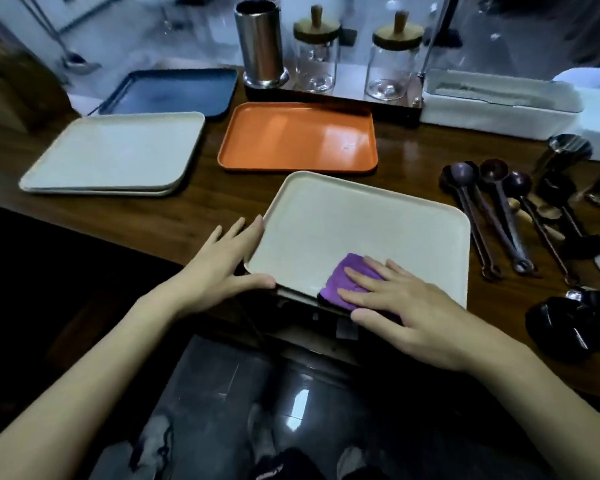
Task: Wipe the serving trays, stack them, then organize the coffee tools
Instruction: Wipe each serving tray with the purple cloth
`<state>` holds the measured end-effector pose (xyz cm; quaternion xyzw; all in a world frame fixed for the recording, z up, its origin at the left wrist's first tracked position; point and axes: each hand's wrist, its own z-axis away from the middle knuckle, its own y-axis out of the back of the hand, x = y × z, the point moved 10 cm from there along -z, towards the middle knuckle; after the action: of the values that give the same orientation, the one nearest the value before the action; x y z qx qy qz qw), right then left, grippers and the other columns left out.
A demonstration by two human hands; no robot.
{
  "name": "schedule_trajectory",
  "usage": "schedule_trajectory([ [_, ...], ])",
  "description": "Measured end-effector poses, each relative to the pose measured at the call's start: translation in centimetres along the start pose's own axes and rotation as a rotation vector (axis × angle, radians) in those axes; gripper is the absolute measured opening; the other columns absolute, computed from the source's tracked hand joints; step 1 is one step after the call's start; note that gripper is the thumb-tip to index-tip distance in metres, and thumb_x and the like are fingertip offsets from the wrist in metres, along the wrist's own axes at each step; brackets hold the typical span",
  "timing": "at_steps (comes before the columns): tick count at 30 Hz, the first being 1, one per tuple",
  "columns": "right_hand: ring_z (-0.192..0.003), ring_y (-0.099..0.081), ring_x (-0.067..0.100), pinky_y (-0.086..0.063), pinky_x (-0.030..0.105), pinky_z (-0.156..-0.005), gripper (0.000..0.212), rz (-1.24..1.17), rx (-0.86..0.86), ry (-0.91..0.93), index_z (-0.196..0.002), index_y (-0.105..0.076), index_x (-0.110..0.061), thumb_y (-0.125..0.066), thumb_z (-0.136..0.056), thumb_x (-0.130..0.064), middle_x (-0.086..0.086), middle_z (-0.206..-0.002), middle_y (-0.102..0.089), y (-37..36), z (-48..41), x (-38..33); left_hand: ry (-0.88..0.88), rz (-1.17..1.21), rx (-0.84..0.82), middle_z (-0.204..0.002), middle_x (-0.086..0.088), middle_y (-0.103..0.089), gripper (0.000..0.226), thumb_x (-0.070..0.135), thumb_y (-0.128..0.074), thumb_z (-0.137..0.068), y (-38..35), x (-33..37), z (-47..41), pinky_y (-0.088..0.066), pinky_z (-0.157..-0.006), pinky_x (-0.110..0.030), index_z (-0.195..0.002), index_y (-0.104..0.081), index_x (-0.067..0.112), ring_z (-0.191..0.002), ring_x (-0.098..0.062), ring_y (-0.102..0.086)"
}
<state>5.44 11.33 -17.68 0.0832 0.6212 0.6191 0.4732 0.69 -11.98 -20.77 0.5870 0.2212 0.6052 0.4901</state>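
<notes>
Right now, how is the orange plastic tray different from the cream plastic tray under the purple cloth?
The orange tray lies untouched farther back; the left hand touches the cream tray. The orange tray is bare; the cream tray carries a purple cloth under the right hand. Both are rounded rectangles.

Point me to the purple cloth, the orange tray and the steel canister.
purple cloth (332,281), head view, on its uncovered left part.
orange tray (298,136), head view, middle of its bare floor.
steel canister (261,46), head view, halfway up its side wall.
</notes>
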Motion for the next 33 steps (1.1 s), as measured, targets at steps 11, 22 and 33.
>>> schedule_trajectory([
  [11, -0.154, 0.001, 0.009, -0.004, 0.039, -0.126, 0.074, 0.092, 0.008, 0.1, -0.151, -0.038, -0.045, -0.027, -0.086, -0.08, -0.015, -0.165, -0.018, -0.9, -5.4, -3.2, 0.073, -0.035, 0.015, -0.169, 0.016, -0.002, 0.124, 0.102, -0.029, -0.065, -0.5, -0.4, 0.9, 0.004, -0.126, -0.038, -0.164, -0.002, 0.032, -0.156, -0.011, 0.006],
  [22, -0.15, 0.0, -0.004, 0.009, 0.034, -0.124, 0.07, 0.148, 0.193, -0.144, -0.144, -0.04, -0.056, -0.014, -0.086, -0.085, -0.027, -0.157, -0.02, 0.6, 5.0, 3.3, 0.069, -0.066, 0.013, -0.168, 0.017, 0.003, 0.119, 0.099, -0.029, -0.07, -0.9, -0.7, 0.7, 0.006, -0.128, -0.04, -0.163, 0.003, 0.033, -0.155, -0.008, 0.011],
  [33, -0.154, 0.013, 0.026, -0.001, 0.047, -0.124, 0.121, 0.169, 0.132, -0.467, -0.159, -0.009, -0.041, 0.023, -0.056, -0.096, 0.001, -0.169, 0.01, 3.7, -1.6, 9.3, 0.07, -0.068, 0.104, -0.169, 0.019, -0.002, 0.091, 0.076, -0.037, -0.093, -0.9, -0.2, 0.8, 0.01, -0.127, -0.039, -0.163, 0.002, 0.034, -0.154, -0.005, 0.014],
])
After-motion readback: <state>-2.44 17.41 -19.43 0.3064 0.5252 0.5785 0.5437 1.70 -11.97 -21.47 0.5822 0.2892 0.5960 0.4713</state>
